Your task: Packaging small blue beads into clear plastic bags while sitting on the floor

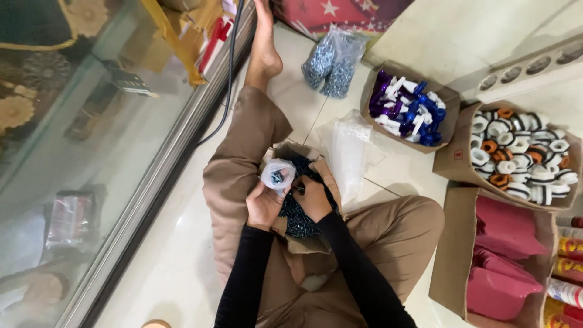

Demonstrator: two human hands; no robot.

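Note:
I sit on the floor with a small cardboard box (306, 244) of dark blue small parts (300, 222) on my lap. My left hand (263, 203) grips a small clear plastic bag (277, 174) with a few dark parts inside, held just above the box. My right hand (311, 197) is curled over the pile of parts in the box, right beside the bag. Whether its fingers hold any parts is hidden.
Empty clear bags (349, 152) lie beside my knee. A filled bag of parts (333, 59) sits farther off. Cardboard boxes hold blue, purple and white pieces (408, 109), white and orange rings (523, 155) and pink items (505, 255). A glass cabinet (91, 152) stands left.

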